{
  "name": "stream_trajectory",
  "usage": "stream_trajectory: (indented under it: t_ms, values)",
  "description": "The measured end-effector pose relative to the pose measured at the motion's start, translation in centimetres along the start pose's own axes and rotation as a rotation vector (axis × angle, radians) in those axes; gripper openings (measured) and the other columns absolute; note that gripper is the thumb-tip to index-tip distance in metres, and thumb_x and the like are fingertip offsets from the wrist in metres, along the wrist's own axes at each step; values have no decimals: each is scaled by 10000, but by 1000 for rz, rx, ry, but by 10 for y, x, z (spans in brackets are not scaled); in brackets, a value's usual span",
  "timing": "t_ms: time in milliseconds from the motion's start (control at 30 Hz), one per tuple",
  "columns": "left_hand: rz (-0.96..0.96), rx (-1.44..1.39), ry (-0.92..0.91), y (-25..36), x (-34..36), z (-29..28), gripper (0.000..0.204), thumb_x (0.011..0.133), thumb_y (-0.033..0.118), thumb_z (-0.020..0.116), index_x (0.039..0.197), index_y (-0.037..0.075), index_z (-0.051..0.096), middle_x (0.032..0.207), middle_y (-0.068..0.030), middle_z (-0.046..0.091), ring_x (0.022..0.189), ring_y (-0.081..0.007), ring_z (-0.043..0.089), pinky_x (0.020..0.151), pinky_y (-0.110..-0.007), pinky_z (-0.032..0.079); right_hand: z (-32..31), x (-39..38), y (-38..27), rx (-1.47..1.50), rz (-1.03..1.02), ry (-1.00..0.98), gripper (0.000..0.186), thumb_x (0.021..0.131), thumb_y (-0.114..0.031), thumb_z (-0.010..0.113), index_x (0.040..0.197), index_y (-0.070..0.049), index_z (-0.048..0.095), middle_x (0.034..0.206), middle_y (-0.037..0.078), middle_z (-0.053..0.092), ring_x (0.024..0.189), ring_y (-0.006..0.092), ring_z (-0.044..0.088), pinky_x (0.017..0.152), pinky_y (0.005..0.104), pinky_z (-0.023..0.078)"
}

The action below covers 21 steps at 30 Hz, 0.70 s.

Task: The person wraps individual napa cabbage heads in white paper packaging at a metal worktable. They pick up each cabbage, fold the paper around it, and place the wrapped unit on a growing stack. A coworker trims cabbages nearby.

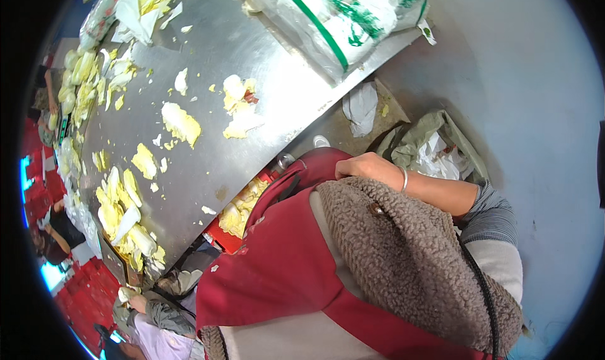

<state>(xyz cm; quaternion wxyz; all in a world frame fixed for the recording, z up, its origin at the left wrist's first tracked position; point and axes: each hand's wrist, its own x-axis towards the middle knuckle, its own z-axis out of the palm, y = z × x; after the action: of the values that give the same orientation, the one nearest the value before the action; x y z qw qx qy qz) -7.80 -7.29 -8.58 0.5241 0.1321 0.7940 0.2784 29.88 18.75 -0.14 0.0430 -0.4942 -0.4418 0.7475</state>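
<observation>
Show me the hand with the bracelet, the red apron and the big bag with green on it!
Right hand (372, 167), head view: back of the hand.
Red apron (274, 253), head view: its front.
Bag (353, 20), head view: its green-printed plastic.

Red apron (271, 259); grey-striped sleeve (491, 215)

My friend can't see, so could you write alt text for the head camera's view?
The wearer's right hand touches the edge of a fleecy brown vest worn with a red apron. Pale yellow cabbage leaves lie scattered across a metal table ahead, a green-striped plastic bag sits at its corner, and other people appear along the left.
</observation>
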Motion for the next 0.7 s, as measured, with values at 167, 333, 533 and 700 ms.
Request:
stream_trajectory:
  t_ms: [167,333,533,700]
  values:
    - [-25,5,24,-14,4,-7,206,867,184,570,1001,28,590,894,-44,605,847,-116,559,759,-271,446,-55,-58,-19,-164,-262,-450,280,821,-298,640,831,-21,596,808,130,612,646,253,582,595,319,458]
    - [-36,34,22,-9,20,-18,208,870,189,567,1001,29,592,886,-40,605,843,-115,561,758,-268,445,-67,-128,-52,7,-865,-938,281,781,-288,704,851,-36,602,687,92,579,554,231,558,479,306,414]
    - [-11,13,113,-23,6,-32,211,873,194,564,1003,30,593,877,-35,606,839,-112,563,756,-266,444,-72,-151,-55,-74,-1076,-760,217,822,-248,658,852,-36,622,525,48,520,404,199,454,384,340,309]
    - [387,258,40,129,23,6,213,876,198,561,1004,31,594,869,-32,607,835,-111,564,755,-263,444,-19,-173,-31,-381,-809,702,303,846,-301,611,722,-25,598,558,95,514,452,214,462,496,314,388]
